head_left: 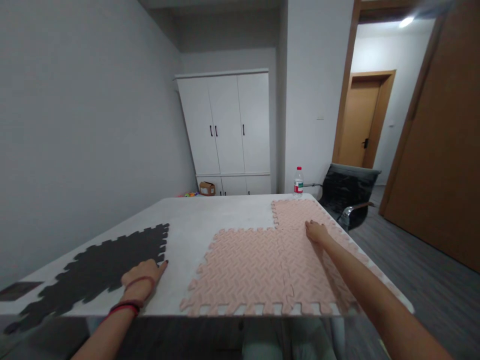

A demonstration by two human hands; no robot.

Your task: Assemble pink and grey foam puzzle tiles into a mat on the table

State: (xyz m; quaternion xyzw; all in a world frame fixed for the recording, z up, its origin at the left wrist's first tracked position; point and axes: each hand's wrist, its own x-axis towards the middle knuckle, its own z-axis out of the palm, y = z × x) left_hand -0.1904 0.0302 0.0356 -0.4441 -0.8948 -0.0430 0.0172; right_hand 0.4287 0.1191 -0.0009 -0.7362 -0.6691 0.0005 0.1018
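My left hand (140, 277), with red bands at the wrist, rests at the near right edge of a dark grey foam mat (108, 260). Its thumb stretches out to the right; the other fingers are hidden behind the knuckles, so a hold on the mat cannot be made out. Joined pink foam mats (245, 265) with toothed edges cover the right part of the white table (210, 212). On them, close to a seam, my right hand (317, 232) lies palm down with nothing visible in its fingers. White tabletop separates the grey mat from the pink ones.
A bottle with a red cap (298, 182) stands at the table's far right corner. Beyond the right side is a black chair (348, 192). A cardboard box (207, 188) sits behind the far edge, before a white cabinet (228, 125). A flat dark piece (18, 291) lies far left.
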